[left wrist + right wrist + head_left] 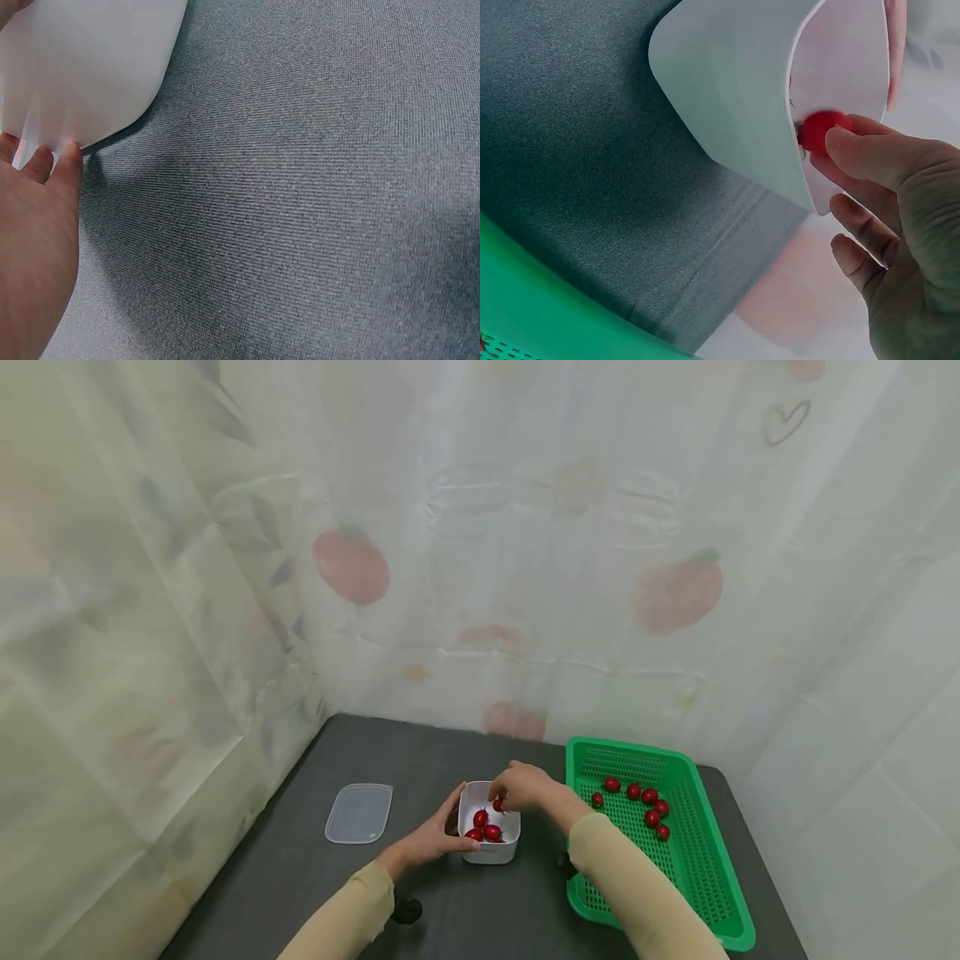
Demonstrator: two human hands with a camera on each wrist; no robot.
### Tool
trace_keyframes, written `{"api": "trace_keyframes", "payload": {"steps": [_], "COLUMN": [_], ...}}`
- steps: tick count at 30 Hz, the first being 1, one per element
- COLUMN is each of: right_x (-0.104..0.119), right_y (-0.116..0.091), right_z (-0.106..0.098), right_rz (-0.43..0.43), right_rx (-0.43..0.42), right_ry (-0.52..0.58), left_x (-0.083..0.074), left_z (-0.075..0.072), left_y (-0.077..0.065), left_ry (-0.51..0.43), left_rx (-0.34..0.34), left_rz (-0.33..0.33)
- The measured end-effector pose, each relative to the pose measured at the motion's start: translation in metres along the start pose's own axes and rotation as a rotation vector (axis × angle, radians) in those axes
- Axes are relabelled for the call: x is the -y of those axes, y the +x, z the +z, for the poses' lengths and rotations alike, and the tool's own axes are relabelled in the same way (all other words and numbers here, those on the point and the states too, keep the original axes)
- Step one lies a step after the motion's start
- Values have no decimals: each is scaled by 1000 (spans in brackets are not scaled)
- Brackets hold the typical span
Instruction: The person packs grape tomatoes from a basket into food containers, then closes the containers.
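A square white plastic container (490, 854) stands on the dark tabletop with several red cherry tomatoes (492, 832) inside. My left hand (429, 841) grips it from the left, thumb along the near side and fingers at the far left. In the left wrist view, fingertips of that hand touch the wall of the container (90, 67). Over the container's far right part, my right hand (527, 787) pinches one cherry tomato (823, 133) between thumb and fingers. The right wrist view has this tomato right at the rim, its stem end pointing inward.
A green perforated basket (701, 868) stands to the right, with several cherry tomatoes (652, 818) in its far half; my right forearm reaches across its near left side. Left of the container lies a translucent lid (359, 814). Printed curtains (480, 568) hang behind and beside the table.
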State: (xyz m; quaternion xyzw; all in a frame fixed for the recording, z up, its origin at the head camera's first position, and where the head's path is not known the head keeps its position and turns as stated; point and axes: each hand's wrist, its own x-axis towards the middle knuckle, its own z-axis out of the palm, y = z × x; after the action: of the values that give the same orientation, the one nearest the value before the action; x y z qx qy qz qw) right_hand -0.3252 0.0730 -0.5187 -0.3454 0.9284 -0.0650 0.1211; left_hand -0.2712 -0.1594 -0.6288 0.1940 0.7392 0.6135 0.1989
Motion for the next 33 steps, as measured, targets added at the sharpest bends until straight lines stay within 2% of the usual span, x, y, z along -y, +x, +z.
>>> {"api": "trace_keyframes", "payload": {"steps": [9, 19, 27, 33], "right_x": [-1, -13, -34, -52], "right_y": [-5, -27, -52, -78], "right_z": [-3, -27, -43, -49], "right_rz": [-25, -60, -60, 9], "right_rx": [-30, -115, -168, -197], "right_ry": [-4, 56, 126, 129], "left_x": [0, 1, 3, 3], "left_z": [0, 0, -1, -1], "left_y": [0, 1, 1, 1], "left_ry": [-4, -21, -27, -21], "left_rx": [7, 6, 0, -5], "left_rz": [3, 20, 22, 25]}}
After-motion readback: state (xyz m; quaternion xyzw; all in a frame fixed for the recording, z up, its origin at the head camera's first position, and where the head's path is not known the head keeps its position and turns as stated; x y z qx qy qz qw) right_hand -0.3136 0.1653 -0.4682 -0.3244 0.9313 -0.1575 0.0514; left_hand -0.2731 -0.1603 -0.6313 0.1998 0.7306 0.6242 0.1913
